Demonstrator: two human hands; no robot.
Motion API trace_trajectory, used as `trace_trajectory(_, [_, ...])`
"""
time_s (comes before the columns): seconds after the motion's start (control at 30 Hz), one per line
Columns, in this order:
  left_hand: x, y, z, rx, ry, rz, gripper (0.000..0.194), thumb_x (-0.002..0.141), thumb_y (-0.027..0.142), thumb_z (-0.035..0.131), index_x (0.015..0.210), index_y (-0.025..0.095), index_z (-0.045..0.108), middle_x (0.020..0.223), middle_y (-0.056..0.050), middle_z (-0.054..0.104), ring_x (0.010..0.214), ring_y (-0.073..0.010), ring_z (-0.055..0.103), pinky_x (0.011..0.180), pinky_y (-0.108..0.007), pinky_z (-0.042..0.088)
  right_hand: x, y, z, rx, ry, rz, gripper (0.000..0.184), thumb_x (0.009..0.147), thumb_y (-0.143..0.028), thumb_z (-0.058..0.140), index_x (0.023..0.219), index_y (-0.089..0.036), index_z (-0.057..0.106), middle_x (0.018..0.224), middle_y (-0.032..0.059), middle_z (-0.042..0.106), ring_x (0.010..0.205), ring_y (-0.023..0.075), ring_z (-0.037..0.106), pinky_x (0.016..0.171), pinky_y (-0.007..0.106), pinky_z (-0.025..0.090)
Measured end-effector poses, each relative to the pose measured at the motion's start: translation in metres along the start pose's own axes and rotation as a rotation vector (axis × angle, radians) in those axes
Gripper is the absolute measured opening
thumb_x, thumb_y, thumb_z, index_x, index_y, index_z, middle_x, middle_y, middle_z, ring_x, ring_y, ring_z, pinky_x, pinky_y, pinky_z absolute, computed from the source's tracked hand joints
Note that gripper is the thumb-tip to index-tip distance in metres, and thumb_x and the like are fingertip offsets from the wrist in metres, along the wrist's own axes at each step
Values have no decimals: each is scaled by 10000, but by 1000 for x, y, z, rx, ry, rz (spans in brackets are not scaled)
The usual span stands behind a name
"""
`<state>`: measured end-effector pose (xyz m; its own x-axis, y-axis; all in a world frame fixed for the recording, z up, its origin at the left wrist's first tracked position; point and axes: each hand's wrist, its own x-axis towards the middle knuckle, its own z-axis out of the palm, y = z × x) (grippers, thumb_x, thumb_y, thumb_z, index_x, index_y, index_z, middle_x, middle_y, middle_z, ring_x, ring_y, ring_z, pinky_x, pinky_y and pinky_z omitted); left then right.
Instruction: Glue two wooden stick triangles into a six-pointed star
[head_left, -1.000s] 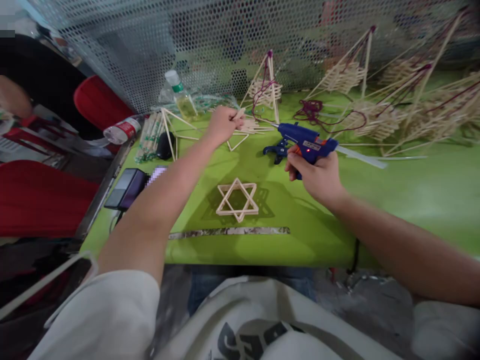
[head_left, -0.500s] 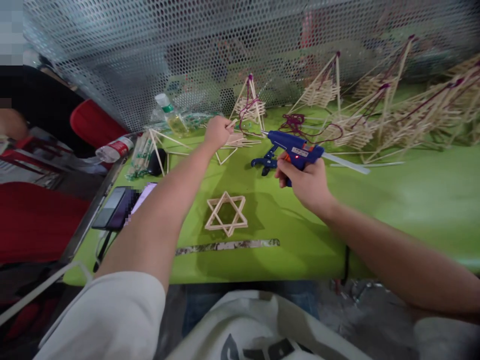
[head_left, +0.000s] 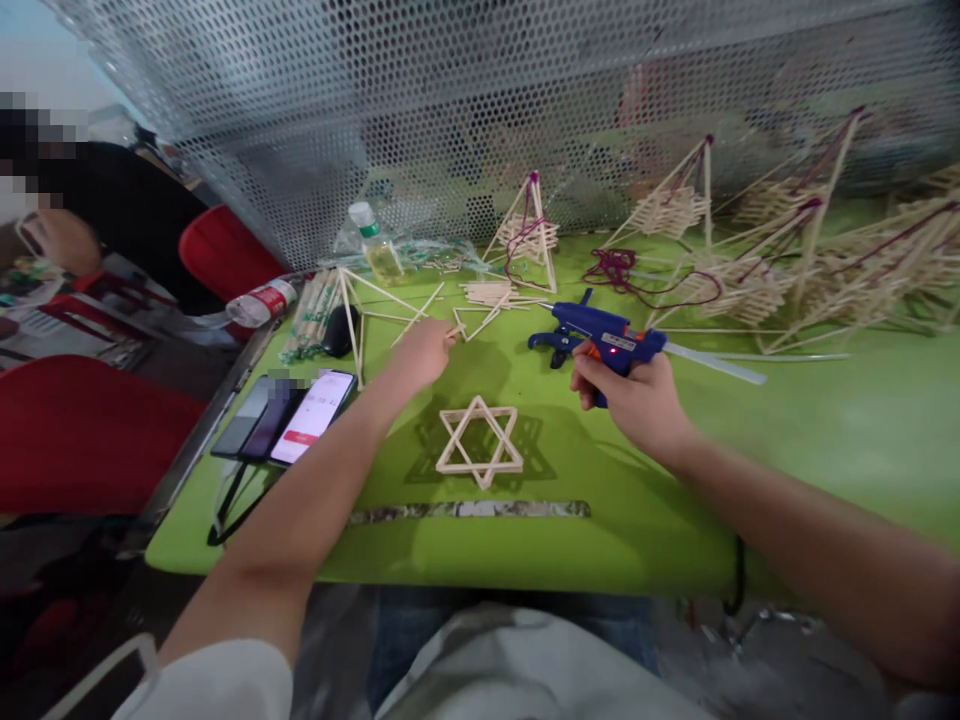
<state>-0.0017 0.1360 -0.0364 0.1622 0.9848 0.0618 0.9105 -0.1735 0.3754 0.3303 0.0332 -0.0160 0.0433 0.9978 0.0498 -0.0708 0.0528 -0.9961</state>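
Observation:
My right hand (head_left: 637,400) is closed round the grip of a blue hot glue gun (head_left: 600,330), its nozzle pointing left and a red light glowing on its side. A clear glue stick (head_left: 720,362) juts from the gun's back end. My left hand (head_left: 421,352) is closed in a pinch on a wooden stick (head_left: 455,331), of which only the end shows. Just beyond it lie loose wooden sticks (head_left: 487,292) and a small triangle of sticks (head_left: 474,328). A six-pointed star of layered wooden sticks (head_left: 480,465) lies flat nearer me, between my arms.
Stick pyramids with purple cord (head_left: 679,205) stand at the back and right. On the left are a bottle (head_left: 382,255), a lying bottle (head_left: 261,302), wrapped stick bundles (head_left: 307,315), a black mouse (head_left: 341,330) and phones (head_left: 313,415). A patterned strip (head_left: 480,510) lies near the front edge. Someone sits far left.
My left hand has drawn back from the loose sticks toward me and the star, still pinching a stick. The glue gun stays in my right hand. The whole view has shifted slightly.

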Motion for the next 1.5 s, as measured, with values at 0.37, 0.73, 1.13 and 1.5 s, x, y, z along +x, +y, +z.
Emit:
trace_trajectory(0.37, [-15, 9, -3, 159, -35, -6, 166, 1141, 225, 740, 1234, 211, 877, 1409, -202, 857, 1331, -381, 812, 1184, -500, 638, 3, 8, -1, -47, -20, 14, 588, 724, -683, 1158, 903, -252, 800, 690, 24, 764, 495, 189, 654, 463, 358, 592])
trace_trajectory(0.73, [-33, -5, -9, 165, -57, 48, 303, 1118, 207, 661, 1308, 220, 896, 1422, -190, 879, 1351, -404, 815, 1232, -528, 641, 3, 11, -1, -52, 7, 44, 539, 723, -619, 1163, 890, -250, 808, 696, 20, 766, 508, 177, 654, 478, 337, 589])
trace_trajectory(1.13, [-54, -6, -28, 203, -167, 1, 276, 1178, 275, 648, 1200, 201, 913, 1320, -148, 906, 1193, -336, 844, 1024, -418, 632, -4, 16, -3, -114, -26, 100, 542, 730, -655, 1151, 925, -260, 836, 732, 17, 792, 562, 182, 697, 513, 318, 620])
trace_trajectory(1.5, [-59, -2, -35, 266, -194, 17, 216, 1151, 297, 675, 1090, 195, 855, 1207, -131, 880, 1085, -326, 815, 869, -402, 563, -10, 19, 2, -181, -80, 128, 673, 727, -835, 1079, 958, -258, 821, 742, 33, 776, 571, 183, 670, 546, 357, 640])
